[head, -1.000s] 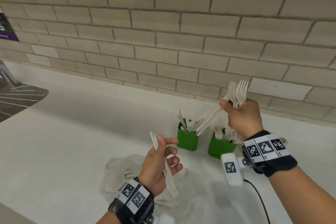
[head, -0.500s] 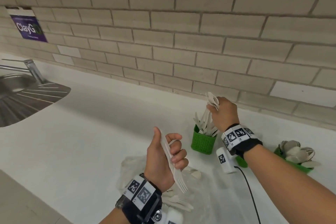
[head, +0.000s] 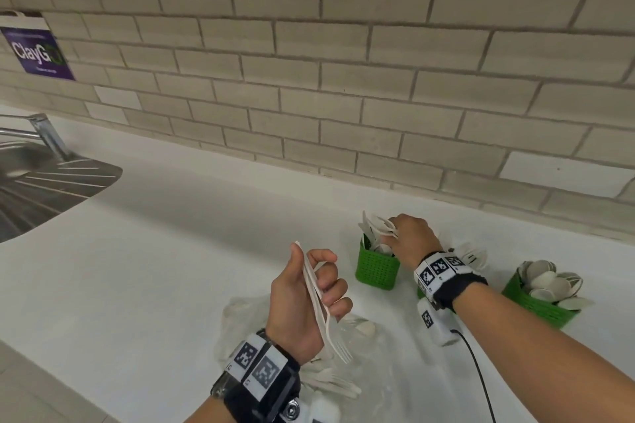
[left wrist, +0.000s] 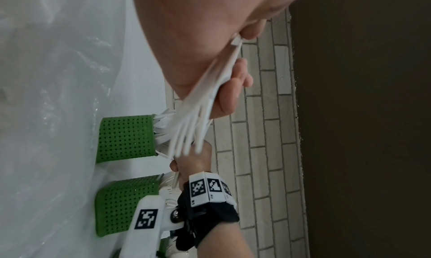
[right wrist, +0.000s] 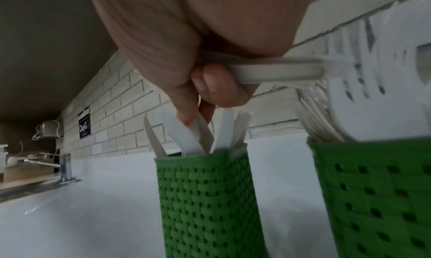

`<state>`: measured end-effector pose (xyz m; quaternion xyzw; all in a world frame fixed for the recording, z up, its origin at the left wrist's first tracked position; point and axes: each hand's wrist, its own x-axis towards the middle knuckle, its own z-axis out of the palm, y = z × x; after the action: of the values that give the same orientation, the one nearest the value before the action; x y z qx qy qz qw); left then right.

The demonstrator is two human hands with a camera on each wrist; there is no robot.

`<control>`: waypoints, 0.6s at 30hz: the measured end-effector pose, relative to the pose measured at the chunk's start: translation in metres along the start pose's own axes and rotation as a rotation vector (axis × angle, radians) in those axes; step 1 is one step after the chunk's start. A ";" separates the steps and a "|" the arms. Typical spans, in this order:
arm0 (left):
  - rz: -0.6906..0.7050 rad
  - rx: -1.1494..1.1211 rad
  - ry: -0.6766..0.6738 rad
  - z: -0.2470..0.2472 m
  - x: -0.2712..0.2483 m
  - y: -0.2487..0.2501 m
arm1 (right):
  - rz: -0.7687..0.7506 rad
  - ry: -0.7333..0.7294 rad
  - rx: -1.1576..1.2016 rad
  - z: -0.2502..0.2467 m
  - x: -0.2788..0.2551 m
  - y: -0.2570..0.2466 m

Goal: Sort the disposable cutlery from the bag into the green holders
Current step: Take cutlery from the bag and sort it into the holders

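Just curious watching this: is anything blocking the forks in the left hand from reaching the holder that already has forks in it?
Yes. The right hand and its wrist hang over the fork holder. The left hand grips its forks above the bag.

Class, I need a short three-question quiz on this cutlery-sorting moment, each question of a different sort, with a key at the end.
1. True or false: the left hand holds white forks.
2. Which holder is the right hand at? A) the left green holder B) the spoon holder C) the plastic bag
3. Fill in: the holder farthest right contains ____.

Key: 1 true; 2 A; 3 spoons.
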<state>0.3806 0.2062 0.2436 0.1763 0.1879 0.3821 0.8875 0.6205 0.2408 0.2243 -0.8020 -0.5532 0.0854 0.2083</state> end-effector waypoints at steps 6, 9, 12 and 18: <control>0.005 0.052 0.011 0.004 -0.003 0.000 | 0.020 0.093 0.218 -0.028 -0.014 -0.018; 0.006 0.127 0.060 0.005 0.000 -0.005 | 0.139 0.022 0.612 -0.043 -0.051 -0.032; -0.015 0.281 0.072 0.010 0.001 -0.017 | 0.314 -0.142 1.090 -0.054 -0.096 -0.037; -0.109 0.826 -0.150 0.031 -0.007 -0.071 | 0.396 -0.071 1.611 -0.062 -0.155 -0.031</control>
<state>0.4343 0.1501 0.2399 0.5342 0.2690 0.2132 0.7725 0.5587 0.0921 0.2791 -0.4866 -0.1774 0.5159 0.6823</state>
